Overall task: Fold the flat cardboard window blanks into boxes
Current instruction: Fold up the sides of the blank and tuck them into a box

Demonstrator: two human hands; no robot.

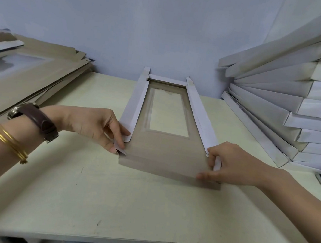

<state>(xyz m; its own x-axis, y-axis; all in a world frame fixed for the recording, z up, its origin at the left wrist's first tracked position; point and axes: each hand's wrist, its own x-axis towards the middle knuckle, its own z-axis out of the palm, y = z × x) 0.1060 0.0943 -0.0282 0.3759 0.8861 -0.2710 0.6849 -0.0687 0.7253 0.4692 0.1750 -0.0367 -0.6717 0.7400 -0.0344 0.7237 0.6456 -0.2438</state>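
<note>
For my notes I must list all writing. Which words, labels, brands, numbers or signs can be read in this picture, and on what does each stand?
No text can be read in this picture.
The window blank, the stack of flat blanks and the folded boxes show only plain cardboard.
The wristwatch shows its strap and metal parts, with no legible marking.

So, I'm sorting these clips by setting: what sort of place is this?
Probably a box-assembly workstation: a stack of flat window blanks lies at the left, folded boxes are piled at the right, and the left hand and right hand pinch the flaps of a half-folded blank on the table.
</note>
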